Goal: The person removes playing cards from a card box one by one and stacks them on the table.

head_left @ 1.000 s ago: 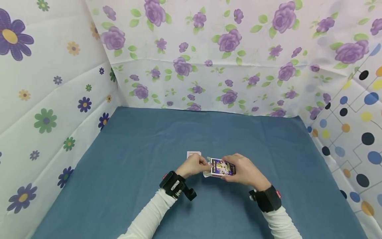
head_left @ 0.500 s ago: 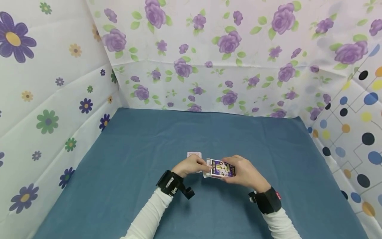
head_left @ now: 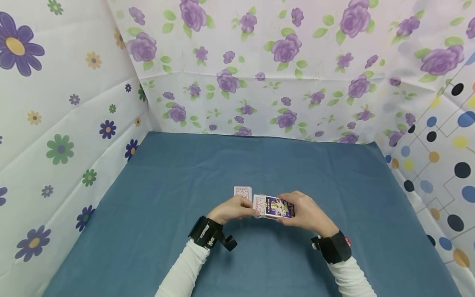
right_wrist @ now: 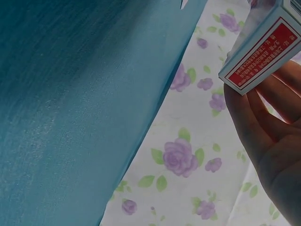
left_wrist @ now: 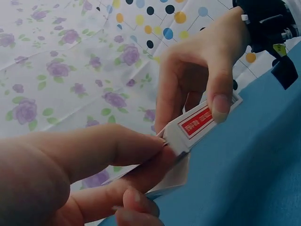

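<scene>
My right hand (head_left: 306, 210) holds a dark playing-card box (head_left: 280, 207) above the table, fingers on its far side and thumb on its near side. The red-and-white narrow side of the box (left_wrist: 200, 123) shows in the left wrist view. From its left end stick out playing cards (head_left: 259, 203) with a pale reddish pattern. My left hand (head_left: 231, 209) pinches them at their near left corner between thumb and finger; how many is hidden. Behind the left hand, a similar patterned card (head_left: 243, 191) lies on the cloth, partly covered; whether it is one card or a stack I cannot tell.
A blue cloth (head_left: 193, 165) covers the table. Flowered sheets (head_left: 259, 99) hang upright along its back and left, and a dotted sheet (head_left: 449, 177) stands at the right. Both wrists wear black camera straps.
My left hand has drawn leftward, and the patterned cards now protrude from the box's end. More of the card on the cloth shows. The right hand with the box has hardly moved.
</scene>
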`<state>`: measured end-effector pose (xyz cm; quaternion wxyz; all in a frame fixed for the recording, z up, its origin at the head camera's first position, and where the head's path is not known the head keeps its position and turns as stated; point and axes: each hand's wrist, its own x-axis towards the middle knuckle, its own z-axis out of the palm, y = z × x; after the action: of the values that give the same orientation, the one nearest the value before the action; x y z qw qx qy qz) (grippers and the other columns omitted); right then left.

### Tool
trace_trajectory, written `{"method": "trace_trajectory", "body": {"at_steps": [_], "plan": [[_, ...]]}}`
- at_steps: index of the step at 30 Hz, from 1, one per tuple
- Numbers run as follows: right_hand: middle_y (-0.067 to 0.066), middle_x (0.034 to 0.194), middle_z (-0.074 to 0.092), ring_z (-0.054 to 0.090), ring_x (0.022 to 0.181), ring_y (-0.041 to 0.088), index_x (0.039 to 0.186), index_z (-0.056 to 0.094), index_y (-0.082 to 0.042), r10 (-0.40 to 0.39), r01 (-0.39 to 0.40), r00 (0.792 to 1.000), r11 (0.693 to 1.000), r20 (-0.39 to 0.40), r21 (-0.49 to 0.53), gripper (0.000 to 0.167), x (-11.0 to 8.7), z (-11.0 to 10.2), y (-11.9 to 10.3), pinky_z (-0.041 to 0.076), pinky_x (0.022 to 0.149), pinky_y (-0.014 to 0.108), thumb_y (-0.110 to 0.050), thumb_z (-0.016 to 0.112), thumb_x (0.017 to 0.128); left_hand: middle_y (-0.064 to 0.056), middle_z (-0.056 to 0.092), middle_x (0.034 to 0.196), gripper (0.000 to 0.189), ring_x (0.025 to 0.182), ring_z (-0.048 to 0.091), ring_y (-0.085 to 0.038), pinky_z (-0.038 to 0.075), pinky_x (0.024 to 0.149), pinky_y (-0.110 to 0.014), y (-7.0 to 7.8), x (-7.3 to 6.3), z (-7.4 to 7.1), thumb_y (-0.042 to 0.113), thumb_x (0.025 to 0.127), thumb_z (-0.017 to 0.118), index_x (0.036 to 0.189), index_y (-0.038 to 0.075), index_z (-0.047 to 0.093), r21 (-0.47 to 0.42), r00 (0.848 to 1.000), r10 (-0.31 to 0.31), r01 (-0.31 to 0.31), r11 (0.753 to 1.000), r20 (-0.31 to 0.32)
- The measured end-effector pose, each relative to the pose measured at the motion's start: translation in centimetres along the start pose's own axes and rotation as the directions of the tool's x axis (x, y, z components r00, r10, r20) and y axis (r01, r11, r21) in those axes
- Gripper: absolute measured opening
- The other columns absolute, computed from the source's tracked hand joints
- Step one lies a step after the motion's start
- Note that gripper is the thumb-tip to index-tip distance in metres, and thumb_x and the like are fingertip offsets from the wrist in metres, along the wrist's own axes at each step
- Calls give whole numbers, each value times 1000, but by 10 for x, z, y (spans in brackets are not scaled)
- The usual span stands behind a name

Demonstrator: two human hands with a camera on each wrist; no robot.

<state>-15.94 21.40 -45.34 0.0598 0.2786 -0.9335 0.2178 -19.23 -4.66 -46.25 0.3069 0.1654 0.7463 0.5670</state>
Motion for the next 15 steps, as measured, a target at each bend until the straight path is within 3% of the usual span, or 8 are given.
{"method": "trace_trajectory", "body": {"at_steps": [4,8,12,15], "plan": [[5,108,67,57,90,11,124,64,-10,11,-11,1000,1000,-7,-7,60,0,0,3,48,72,28,-37,82,74,2,51,64,21,58,42,-13,33,56,-27,-3,-9,0,16,89,68,91,-5,69,-30,996,19,-22,999,-84],[6,109,66,56,90,12,126,63,-10,36,-36,999,999,-10,-11,61,-1,0,5,47,72,29,-37,82,75,-10,62,76,22,69,55,-25,39,61,-30,-4,-20,-1,15,92,65,99,-4,70,-53,974,26,-38,998,-226],[6,108,66,56,90,13,126,63,-11,48,-48,999,999,-16,-11,61,-1,-2,7,46,72,30,-38,82,75,-17,67,88,20,76,62,-29,45,65,-32,-4,-27,2,13,94,62,104,-2,71,-98,928,7,-47,994,-373],[5,108,66,56,90,13,125,64,-11,53,-53,998,999,-20,-8,60,-1,-2,8,47,72,30,-38,82,74,-19,66,87,20,72,60,-20,47,65,-32,-3,-29,4,13,95,60,103,-3,70,-142,874,-7,-71,987,-486]]}}
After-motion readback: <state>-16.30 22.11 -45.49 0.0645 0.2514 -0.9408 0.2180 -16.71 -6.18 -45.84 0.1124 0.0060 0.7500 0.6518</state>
